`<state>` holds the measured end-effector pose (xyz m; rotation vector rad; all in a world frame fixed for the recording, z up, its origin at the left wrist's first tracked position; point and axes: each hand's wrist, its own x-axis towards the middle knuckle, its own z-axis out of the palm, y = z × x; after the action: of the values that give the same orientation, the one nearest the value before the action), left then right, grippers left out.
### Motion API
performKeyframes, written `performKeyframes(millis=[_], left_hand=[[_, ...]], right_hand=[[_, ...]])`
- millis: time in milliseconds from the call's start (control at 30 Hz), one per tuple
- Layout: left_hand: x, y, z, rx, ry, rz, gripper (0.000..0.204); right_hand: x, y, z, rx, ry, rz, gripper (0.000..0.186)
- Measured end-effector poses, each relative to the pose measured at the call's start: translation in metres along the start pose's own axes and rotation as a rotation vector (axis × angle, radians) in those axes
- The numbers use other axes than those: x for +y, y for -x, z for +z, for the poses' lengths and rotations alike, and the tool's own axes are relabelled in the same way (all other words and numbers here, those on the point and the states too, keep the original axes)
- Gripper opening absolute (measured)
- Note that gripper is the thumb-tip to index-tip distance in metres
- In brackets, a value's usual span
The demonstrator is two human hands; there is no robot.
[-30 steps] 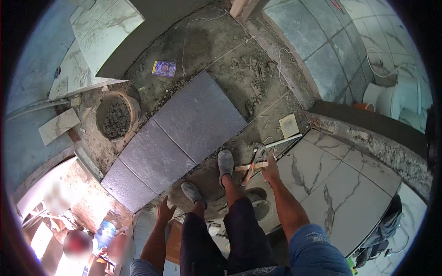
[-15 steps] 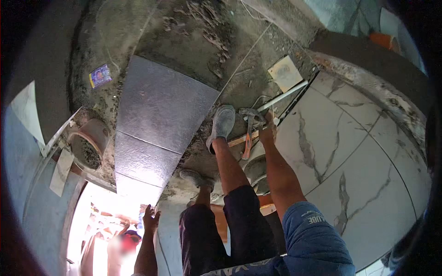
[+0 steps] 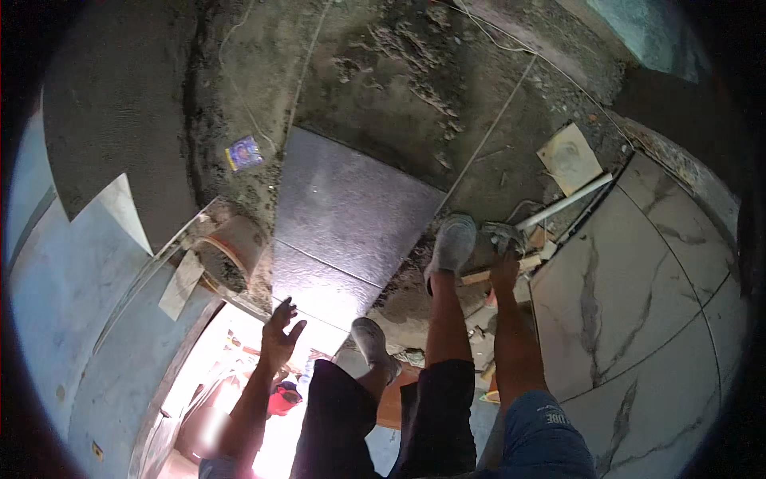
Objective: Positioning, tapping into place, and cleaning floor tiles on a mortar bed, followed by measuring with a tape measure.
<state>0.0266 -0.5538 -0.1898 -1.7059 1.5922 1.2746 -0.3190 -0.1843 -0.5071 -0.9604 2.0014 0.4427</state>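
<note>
My left hand [image 3: 279,335] is raised with fingers apart, over the lower end of the dark grey tiles [image 3: 351,203]. My right hand [image 3: 504,265] has its fingers curled by a grey-headed tool [image 3: 503,235], a wooden strip [image 3: 477,276] and a white rod [image 3: 568,199]; what it grips is hard to make out. My grey shoes [image 3: 453,243] are beside the dark tiles, on rough mortar. Marbled white tiles [image 3: 626,303] lie to the right of my right arm.
A mortar bucket [image 3: 231,259] stands left of the dark tiles, by a pale wall [image 3: 104,351] and a bright doorway with a person in a red cap [image 3: 287,399]. Strings [image 3: 499,120] cross the mortar bed. A beige square [image 3: 570,158] and purple packet [image 3: 243,153] lie there.
The view has swung and shifted, with more dark mortar now visible. My left hand has risen and moved forward; my left foot has moved. My right hand stays among the tools.
</note>
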Motion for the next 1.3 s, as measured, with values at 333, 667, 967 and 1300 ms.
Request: performKeyframes(millis=[333, 667, 967, 1300], left_hand=[[0.103, -0.096, -0.132, 0.047, 0.006, 0.346, 0.056], [0.224, -0.117, -0.144, -0.044, 0.208, 0.308, 0.051], [0.190, -0.122, -0.185, -0.478, -0.180, 0.389, 0.056], [0.143, -0.131, -0.166, -0.327, 0.105, 0.378, 0.050]], right_hand=[[0.021, 0.022, -0.064, 0.287, -0.688, 0.225, 0.035], [-0.146, -0.039, -0.419, 0.282, -0.370, -0.086, 0.044], [-0.336, -0.250, -0.612, 0.436, 0.213, -0.403, 0.042], [-0.394, -0.281, -0.633, 0.119, 0.513, -0.178, 0.039]])
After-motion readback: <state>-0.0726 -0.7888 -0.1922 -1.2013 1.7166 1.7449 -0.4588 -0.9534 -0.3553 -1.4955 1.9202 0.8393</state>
